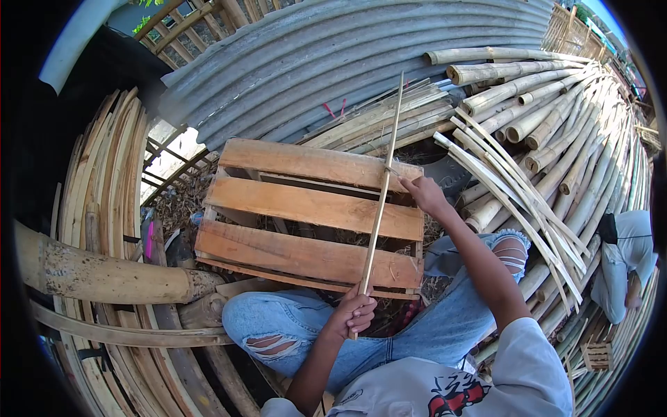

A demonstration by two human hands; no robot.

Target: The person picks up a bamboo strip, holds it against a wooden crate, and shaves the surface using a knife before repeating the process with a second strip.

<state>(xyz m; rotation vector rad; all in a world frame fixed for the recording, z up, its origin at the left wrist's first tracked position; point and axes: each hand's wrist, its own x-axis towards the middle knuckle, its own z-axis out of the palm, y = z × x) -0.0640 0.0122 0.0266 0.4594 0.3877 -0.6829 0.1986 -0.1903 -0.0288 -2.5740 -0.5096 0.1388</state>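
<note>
A long, thin bamboo strip (381, 208) slants up over a slatted wooden crate (306, 203) and away from my body. My left hand (352, 313) is wrapped around its lower end, above my lap. Farther up, my right hand (425, 196) is closed beside the strip, over the crate's right edge. A small, thin dark piece shows between these fingers and the strip; its kind I cannot make out. The crate lies in front of my crossed legs, its slats facing up.
Bamboo poles (542, 132) are piled to the right, with split strips (514, 201) on them. Corrugated sheeting (333, 69) stands behind the crate. More strips (104, 174) and a thick bamboo pole (111, 271) lie left. Another person (622, 257) bends at far right.
</note>
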